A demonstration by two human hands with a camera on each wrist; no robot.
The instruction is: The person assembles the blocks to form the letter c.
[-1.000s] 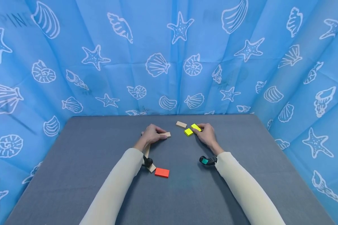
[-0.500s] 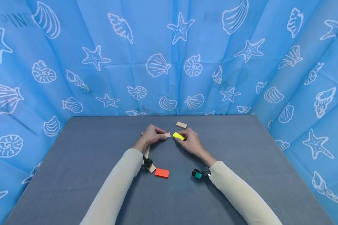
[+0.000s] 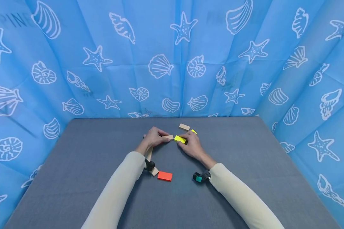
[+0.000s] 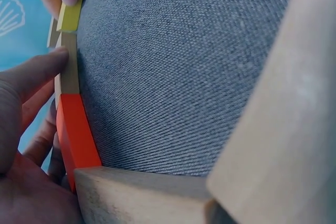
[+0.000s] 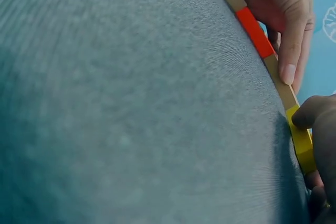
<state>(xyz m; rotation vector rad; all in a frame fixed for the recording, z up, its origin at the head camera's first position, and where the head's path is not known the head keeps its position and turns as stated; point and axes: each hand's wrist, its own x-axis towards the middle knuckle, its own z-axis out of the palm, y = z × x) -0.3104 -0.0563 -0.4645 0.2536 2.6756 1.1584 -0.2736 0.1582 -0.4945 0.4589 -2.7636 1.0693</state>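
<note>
My right hand (image 3: 193, 145) pinches a yellow block (image 3: 179, 139) between thumb and fingers. The yellow block stands end to end with a plain wooden block (image 3: 170, 137). My left hand (image 3: 153, 138) holds that plain block, thumb on the near face and fingers behind it. In the left wrist view an orange-red block (image 4: 79, 132) adjoins the plain one. Another bare wooden block (image 4: 136, 192) follows it, forming a curved row. In the right wrist view the yellow block (image 5: 301, 139) meets the row's end, though the thumb covers part of it.
Behind my right hand lies a loose wooden block (image 3: 184, 127), with a second yellow block (image 3: 193, 131) partly hidden beside it. An orange-red block (image 3: 164, 176) ends the row's near side on the grey cloth-covered table (image 3: 103, 136). A blue shell-patterned curtain (image 3: 160, 82) surrounds the table.
My right hand has carried the yellow block left, from beside the other yellow block to the end of the plain block. The left hand has stayed in place.
</note>
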